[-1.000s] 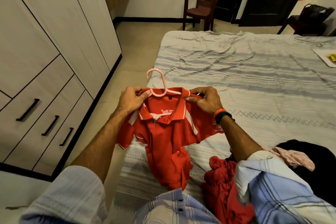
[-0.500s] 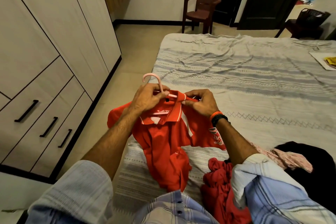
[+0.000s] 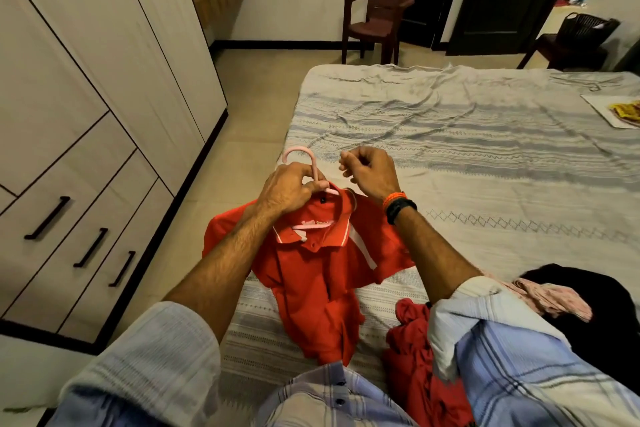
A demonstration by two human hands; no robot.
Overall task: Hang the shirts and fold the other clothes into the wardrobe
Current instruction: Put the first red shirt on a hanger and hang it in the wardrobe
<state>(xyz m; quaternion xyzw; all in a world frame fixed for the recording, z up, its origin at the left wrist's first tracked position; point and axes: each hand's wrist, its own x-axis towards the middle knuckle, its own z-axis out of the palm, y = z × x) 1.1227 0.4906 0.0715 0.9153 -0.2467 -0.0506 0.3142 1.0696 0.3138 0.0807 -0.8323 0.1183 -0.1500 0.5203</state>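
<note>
A small red polo shirt (image 3: 311, 274) with white trim hangs on a pink hanger (image 3: 306, 165) over the near corner of the bed (image 3: 485, 149). My left hand (image 3: 289, 189) grips the hanger just below its hook, at the shirt's collar. My right hand (image 3: 369, 173) is lifted off the shirt, just right of the hook, fingers loosely curled and holding nothing. The wardrobe (image 3: 86, 97) stands to the left, doors and drawers closed. A darker red garment (image 3: 415, 357), a pink one (image 3: 547, 295) and a black one (image 3: 571, 288) lie heaped at the bed's near right.
Tiled floor (image 3: 249, 107) runs between wardrobe and bed. A brown plastic chair (image 3: 381, 7) stands by the far wall near dark doors. A white tray with yellow items (image 3: 616, 107) sits on the bed's far right. A dark basket (image 3: 585, 28) rests on a stool.
My right hand has let go of the shirt's collar and risen beside the hook. My left hand moved from the left shoulder to the hanger's neck. The shirt now hangs from that one hand.
</note>
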